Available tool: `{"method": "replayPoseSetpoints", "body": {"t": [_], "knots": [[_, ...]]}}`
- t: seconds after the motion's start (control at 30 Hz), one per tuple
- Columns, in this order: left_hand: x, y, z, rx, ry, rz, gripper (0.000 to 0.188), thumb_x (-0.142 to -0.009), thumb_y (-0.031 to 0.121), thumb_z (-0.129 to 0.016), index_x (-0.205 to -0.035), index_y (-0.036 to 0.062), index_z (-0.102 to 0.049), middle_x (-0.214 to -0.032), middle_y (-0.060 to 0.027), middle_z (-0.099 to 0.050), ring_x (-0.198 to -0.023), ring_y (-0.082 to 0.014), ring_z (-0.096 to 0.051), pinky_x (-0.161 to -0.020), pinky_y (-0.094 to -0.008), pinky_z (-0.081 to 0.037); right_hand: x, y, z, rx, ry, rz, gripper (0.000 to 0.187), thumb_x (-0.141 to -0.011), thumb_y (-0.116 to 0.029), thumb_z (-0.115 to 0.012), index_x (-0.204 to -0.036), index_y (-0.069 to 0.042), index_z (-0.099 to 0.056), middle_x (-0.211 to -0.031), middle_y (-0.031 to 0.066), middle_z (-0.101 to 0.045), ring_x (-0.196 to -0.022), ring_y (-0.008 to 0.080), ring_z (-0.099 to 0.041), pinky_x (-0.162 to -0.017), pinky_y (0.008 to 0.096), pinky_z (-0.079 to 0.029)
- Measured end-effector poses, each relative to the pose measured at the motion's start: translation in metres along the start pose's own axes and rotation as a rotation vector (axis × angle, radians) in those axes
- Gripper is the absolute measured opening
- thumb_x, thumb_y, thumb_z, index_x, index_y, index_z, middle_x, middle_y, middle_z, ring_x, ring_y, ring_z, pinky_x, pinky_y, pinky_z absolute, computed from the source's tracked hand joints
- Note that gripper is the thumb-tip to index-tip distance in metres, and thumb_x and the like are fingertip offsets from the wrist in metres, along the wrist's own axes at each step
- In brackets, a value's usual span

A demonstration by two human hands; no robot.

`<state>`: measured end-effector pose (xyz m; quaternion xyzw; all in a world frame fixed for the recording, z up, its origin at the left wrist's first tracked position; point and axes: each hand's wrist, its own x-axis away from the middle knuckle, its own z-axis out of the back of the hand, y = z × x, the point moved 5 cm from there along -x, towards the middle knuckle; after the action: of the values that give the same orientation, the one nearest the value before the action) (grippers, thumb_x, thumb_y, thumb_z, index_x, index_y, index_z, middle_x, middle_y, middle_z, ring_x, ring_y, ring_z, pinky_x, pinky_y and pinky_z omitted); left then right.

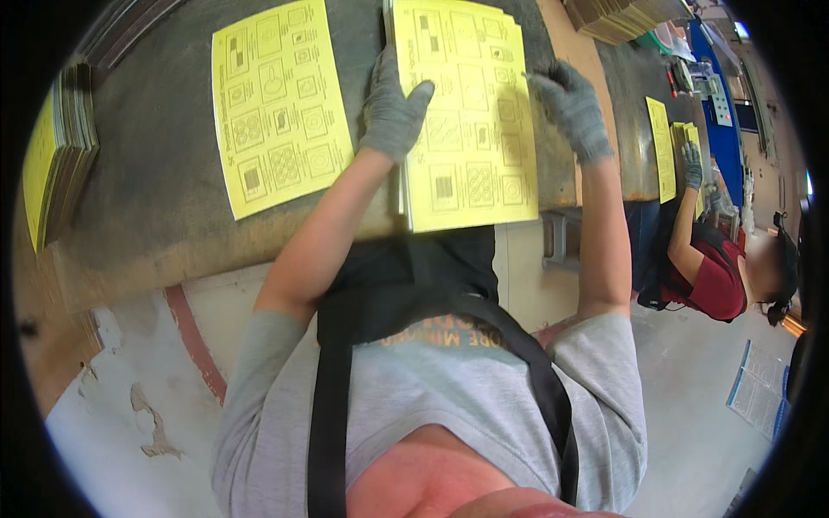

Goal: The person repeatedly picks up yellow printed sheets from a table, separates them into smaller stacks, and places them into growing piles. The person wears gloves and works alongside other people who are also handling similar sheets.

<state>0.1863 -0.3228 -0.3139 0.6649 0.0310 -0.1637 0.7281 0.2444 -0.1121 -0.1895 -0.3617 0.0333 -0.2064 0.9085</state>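
A thick stack of yellow printed sheets [472, 121] lies on the dark worktable in front of me, its near edge sticking out past the table's front. My left hand [394, 110], in a grey knit glove, grips the stack's left side, thumb on the top sheet and fingers along the edge. Just off the right edge is my right hand [572, 110], also gloved, with its thumb pointing toward the sheets and the fingers bent but apart. I see nothing held in it. To the left, a single yellow printed sheet [281, 104] lies flat, slightly turned.
Another pile of yellow-topped sheets [65, 155] stands at the far left of the worktable [155, 207]. Brown board stacks [626, 17] sit at the back right. At the right, a co-worker [712, 259] in a red top handles similar yellow sheets [662, 148].
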Motion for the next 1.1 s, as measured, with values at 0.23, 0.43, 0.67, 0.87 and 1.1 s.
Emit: {"method": "replayPoseSetpoints", "body": {"t": [0.23, 0.43, 0.67, 0.87, 1.1], "knots": [[0.003, 0.016, 0.015, -0.033, 0.097, 0.020, 0.066, -0.078, 0.019, -0.064, -0.134, 0.0012, -0.034, -0.125, -0.0233, -0.045, -0.117, -0.0351, -0.044, -0.100, -0.0388, -0.034, 0.100, 0.029, -0.047, -0.295, -0.253, 0.026, 0.018, -0.081, -0.016, -0.067, -0.091, -0.001, -0.066, -0.072, 0.0023, -0.063, -0.062, 0.0072, -0.055, -0.058, 0.0221, -0.047], [-0.001, 0.028, 0.020, -0.089, 0.115, -0.003, 0.065, -0.078, 0.015, -0.064, -0.134, 0.0016, -0.035, -0.126, -0.0237, -0.045, -0.117, -0.0365, -0.043, -0.100, -0.0396, -0.035, 0.104, 0.011, -0.062, -0.136, -0.293, 0.138, 0.016, -0.081, -0.014, -0.066, -0.090, 0.000, -0.066, -0.075, 0.0050, -0.064, -0.068, 0.0083, -0.057, -0.066, 0.0233, -0.048], [0.000, 0.029, 0.020, -0.116, 0.153, -0.108, 0.064, -0.077, 0.014, -0.064, -0.133, 0.0009, -0.035, -0.127, -0.0237, -0.044, -0.117, -0.0367, -0.043, -0.101, -0.0393, -0.034, 0.103, 0.015, -0.062, -0.145, -0.241, 0.140, 0.017, -0.081, -0.016, -0.065, -0.088, -0.001, -0.066, -0.075, 0.0058, -0.065, -0.068, 0.0093, -0.058, -0.066, 0.0244, -0.049], [-0.001, 0.029, 0.020, -0.106, 0.121, -0.054, 0.066, -0.077, 0.015, -0.064, -0.134, 0.0014, -0.034, -0.126, -0.0241, -0.045, -0.117, -0.0369, -0.044, -0.100, -0.0399, -0.034, 0.066, 0.034, -0.038, -0.102, -0.044, 0.064, 0.021, -0.081, -0.020, -0.066, -0.092, -0.002, -0.068, -0.075, 0.0050, -0.066, -0.066, 0.0094, -0.057, -0.065, 0.0246, -0.048], [0.001, 0.035, 0.021, -0.049, 0.123, -0.039, 0.065, -0.076, 0.012, -0.063, -0.134, 0.0023, -0.035, -0.126, -0.0225, -0.045, -0.117, -0.0359, -0.043, -0.101, -0.0390, -0.034, 0.053, 0.042, -0.044, -0.087, -0.196, -0.036, 0.023, -0.081, -0.023, -0.067, -0.091, -0.003, -0.069, -0.074, 0.0038, -0.066, -0.066, 0.0088, -0.057, -0.065, 0.0252, -0.048]]}}
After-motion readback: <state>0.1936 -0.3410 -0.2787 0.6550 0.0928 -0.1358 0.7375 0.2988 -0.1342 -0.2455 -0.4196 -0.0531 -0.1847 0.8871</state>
